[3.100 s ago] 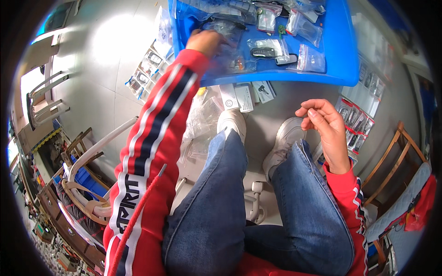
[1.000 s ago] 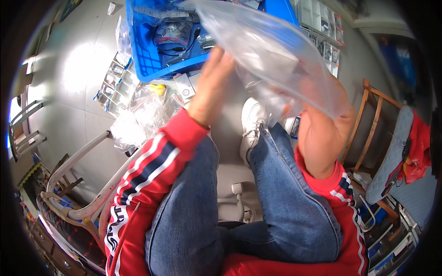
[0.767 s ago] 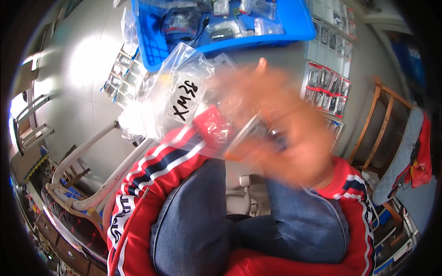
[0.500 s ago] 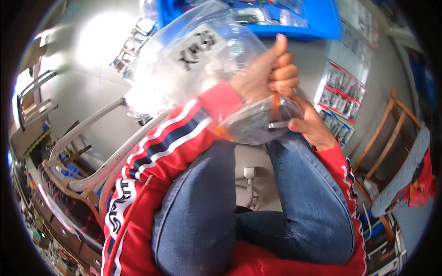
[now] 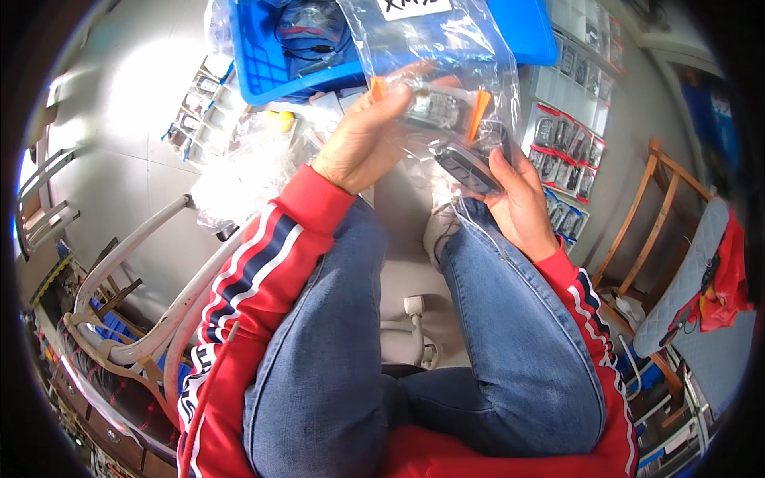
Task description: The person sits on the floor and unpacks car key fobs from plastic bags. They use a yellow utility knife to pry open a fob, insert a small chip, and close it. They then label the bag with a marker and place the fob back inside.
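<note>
My left hand (image 5: 366, 135) pinches a small clear bag with orange edges (image 5: 438, 107), which has a grey, patterned object inside. A large clear plastic bag (image 5: 446, 40) with a white label stretches upward from between my hands. The small bag overlaps it; whether it lies inside or in front, I cannot tell. My right hand (image 5: 519, 195) is closed, its thumb on top, around a dark, long, rounded piece in clear wrap (image 5: 466, 166). Another dark item (image 5: 494, 137) shows through the plastic just above that thumb. Both hands are held above my knees.
Ahead stands a blue plastic basket (image 5: 259, 68) holding bagged cables. Crumpled clear bags (image 5: 251, 171) lie left of my arm. Compartment trays of small dark items (image 5: 570, 147) line the floor at right. A metal chair frame (image 5: 135, 271) is at left, a wooden frame (image 5: 637, 215) at right.
My hands have moved apart from their crossed position. The large bag has shifted right, between them. The small orange-edged bag has moved up and away from my lap, and the dark piece now shows.
</note>
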